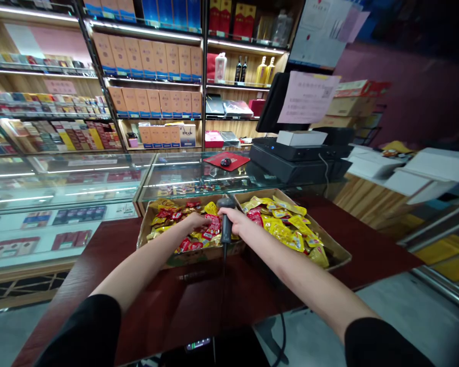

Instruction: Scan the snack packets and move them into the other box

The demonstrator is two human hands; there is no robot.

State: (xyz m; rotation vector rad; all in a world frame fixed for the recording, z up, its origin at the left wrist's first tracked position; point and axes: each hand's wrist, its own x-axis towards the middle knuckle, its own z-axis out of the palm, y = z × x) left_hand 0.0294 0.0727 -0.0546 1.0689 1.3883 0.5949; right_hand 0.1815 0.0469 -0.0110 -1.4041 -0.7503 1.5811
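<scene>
Two cardboard boxes of small packets stand side by side on a dark red table. My right hand [233,220] is wrapped round the handle of a grey handheld scanner [226,232], whose cable runs down over the table. My left hand [197,222] reaches into the left box [142,229], its fingers bent at a red packet [213,226]; the fingertips are partly hidden, and I cannot make out whether they grip it. Yellow packets [283,229] fill most of the right box [342,257], just right of the scanner.
Behind the boxes is a glass display counter [168,176] with a mouse [225,162] on a red mat [239,159]. A monitor [271,104] and a black cash drawer [290,163] stand at the right. Shelves of boxed goods line the back. A lit phone [198,344] is below.
</scene>
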